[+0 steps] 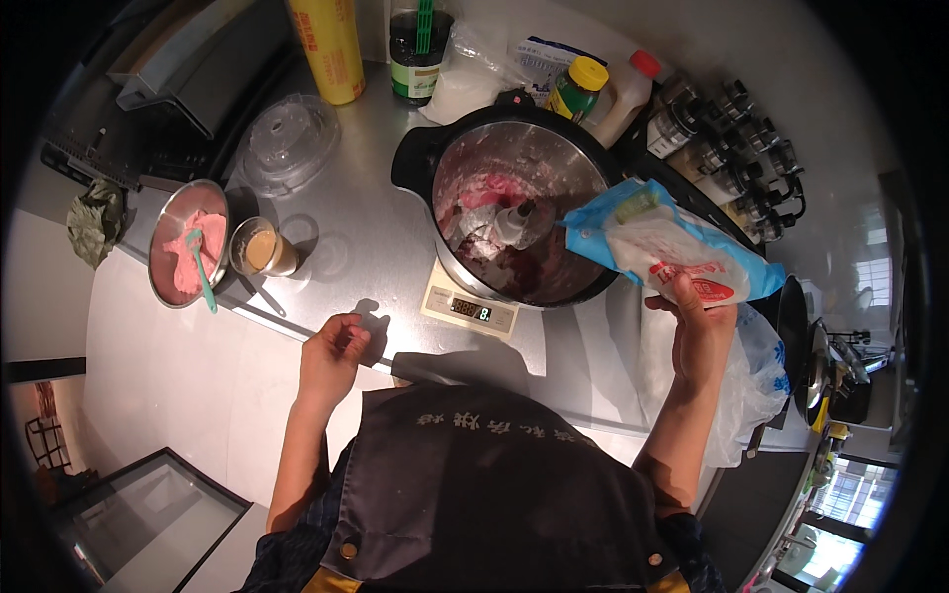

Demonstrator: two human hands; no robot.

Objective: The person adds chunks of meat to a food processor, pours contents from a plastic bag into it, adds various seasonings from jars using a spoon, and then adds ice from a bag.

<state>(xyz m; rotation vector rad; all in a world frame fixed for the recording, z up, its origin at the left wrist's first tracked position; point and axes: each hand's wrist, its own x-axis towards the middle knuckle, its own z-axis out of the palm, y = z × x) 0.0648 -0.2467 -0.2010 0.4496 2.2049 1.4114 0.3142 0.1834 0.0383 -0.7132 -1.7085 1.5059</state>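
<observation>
My right hand (693,322) grips a blue-and-white plastic bag (637,237) with red print. The bag is tilted, its narrow end over the right rim of a metal food-processor bowl (552,152) with a black rim and handle. Inside, white powder (480,226) and pink-red matter lie around the central hub (511,222). The bowl rests on a kitchen scale (468,305) with a lit display. My left hand (334,352) hovers near the counter's front edge, fingers loosely curled, thumb and fingertips slightly apart, with nothing visible in it.
On the left are a metal bowl (157,252) of pink paste with a green spatula (196,259), a glass (285,256) and a clear lid (289,144). Bottles, jars (578,85) and a spice rack (730,159) line the back. A plastic bag (749,393) lies at right.
</observation>
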